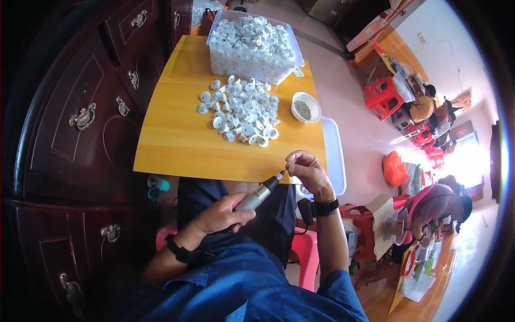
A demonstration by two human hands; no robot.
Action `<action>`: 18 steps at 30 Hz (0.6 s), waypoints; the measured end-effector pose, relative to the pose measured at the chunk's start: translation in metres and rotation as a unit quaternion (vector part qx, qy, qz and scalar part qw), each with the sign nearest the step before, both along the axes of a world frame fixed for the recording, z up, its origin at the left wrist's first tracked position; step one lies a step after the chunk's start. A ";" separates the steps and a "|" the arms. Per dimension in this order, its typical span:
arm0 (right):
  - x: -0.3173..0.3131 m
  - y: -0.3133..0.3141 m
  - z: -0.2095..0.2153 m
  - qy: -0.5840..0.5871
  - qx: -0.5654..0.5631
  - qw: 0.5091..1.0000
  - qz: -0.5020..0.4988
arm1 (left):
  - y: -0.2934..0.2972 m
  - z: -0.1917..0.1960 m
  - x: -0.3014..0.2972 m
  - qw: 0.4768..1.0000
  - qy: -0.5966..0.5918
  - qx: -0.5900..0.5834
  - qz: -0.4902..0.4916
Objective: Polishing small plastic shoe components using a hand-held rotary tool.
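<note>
My left hand point(226, 213) is wrapped round an electric screwdriver point(257, 196) with a silver body and a black nose. The tool slants up to the right over my lap, its bit reaching the table's near edge. At that tip, the thumb and fingers of my right hand point(307, 168) are pinched together; whatever they hold is too small to make out. A heap of small white plastic parts point(244, 110) with round heads lies on the yellow table point(179, 129). To its right stands a white bowl point(317, 111) holding many tiny grey metal pieces, probably screws.
A clear plastic bin point(247, 63) full of similar white parts occupies the table's far end. Dark wooden drawers point(80, 107) line the left side. Beside the table's right edge sits a pale plastic tray point(337, 155). Several people work at tables farther right, near red stools point(383, 96).
</note>
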State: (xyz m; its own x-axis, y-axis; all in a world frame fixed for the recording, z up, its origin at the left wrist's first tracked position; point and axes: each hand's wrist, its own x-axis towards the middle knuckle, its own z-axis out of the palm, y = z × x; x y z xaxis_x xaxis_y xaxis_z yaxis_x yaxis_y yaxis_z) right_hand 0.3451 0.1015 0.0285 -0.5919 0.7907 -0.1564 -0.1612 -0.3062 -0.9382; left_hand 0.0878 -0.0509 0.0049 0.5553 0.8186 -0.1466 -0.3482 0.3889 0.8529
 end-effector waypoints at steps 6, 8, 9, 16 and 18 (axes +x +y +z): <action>-0.010 0.002 0.001 0.029 -0.007 0.999 0.013 | 0.000 -0.004 0.000 0.999 -0.044 -0.002 0.016; -0.018 0.002 0.003 0.016 -0.008 1.000 0.010 | 0.001 -0.002 0.000 0.999 -0.036 -0.001 0.037; -0.023 0.002 0.005 0.011 -0.009 1.000 0.016 | 0.002 -0.001 0.000 0.998 -0.029 0.000 0.058; -0.038 0.022 -0.014 -0.212 0.099 0.959 -0.162 | 0.004 0.009 -0.003 0.989 0.014 -0.003 0.150; -0.048 0.028 -0.021 -0.274 0.165 0.931 -0.178 | 0.004 0.007 -0.003 0.985 -0.008 -0.028 0.171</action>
State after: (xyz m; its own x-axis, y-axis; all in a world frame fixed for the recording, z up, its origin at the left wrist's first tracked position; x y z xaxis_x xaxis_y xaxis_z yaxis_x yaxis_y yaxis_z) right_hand 0.2976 0.1294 0.0077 -0.1868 0.9798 -0.0711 0.3336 -0.0048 -0.9427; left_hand 0.0844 -0.0474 0.0121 0.2505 0.9494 -0.1896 -0.4810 0.2920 0.8267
